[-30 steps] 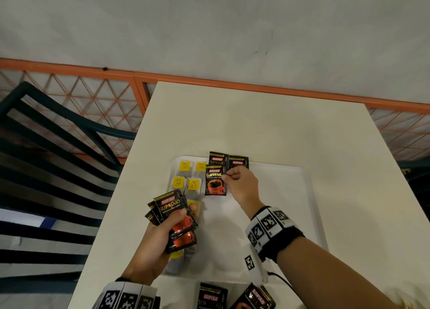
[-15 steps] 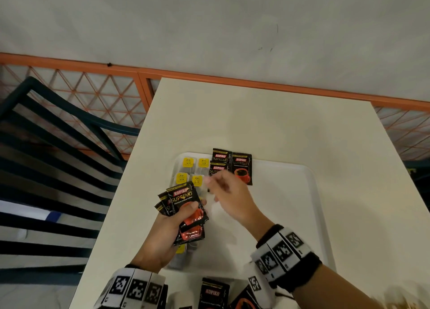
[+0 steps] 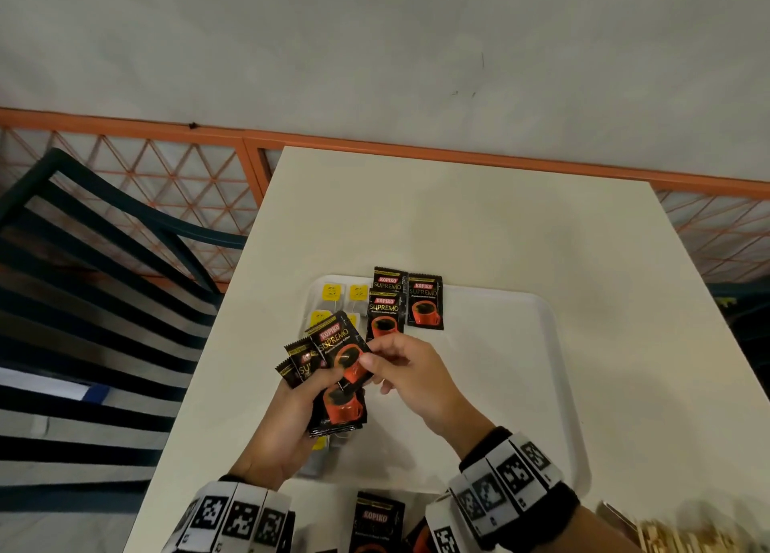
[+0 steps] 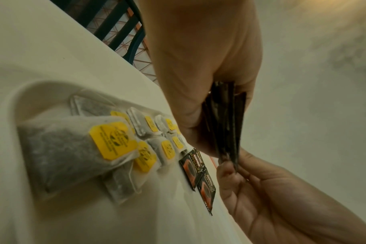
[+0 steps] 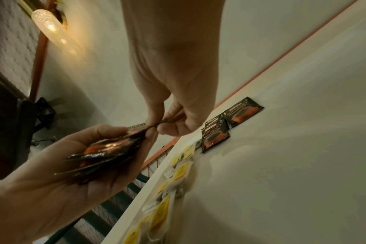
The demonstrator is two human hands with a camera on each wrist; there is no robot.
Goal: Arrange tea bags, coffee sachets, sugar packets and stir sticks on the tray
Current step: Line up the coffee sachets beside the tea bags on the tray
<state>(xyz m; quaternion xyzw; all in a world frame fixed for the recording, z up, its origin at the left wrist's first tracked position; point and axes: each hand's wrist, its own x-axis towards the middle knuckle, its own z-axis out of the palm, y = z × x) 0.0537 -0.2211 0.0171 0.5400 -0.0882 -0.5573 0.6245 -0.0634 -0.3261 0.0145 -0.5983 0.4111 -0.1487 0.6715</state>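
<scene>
Since the earlier frame, the right hand has withdrawn from the sachets laid on the tray and now pinches the top coffee sachet of the fanned stack gripped in the left hand above the tray's left part. Sachets are black with a red cup and "KOPIKO SUPREMO" lettering. Three placed sachets lie at the far rim, touching or overlapping. Tea bags with yellow tags fill the left edge. Bare tray surface extends right of the hands.
</scene>
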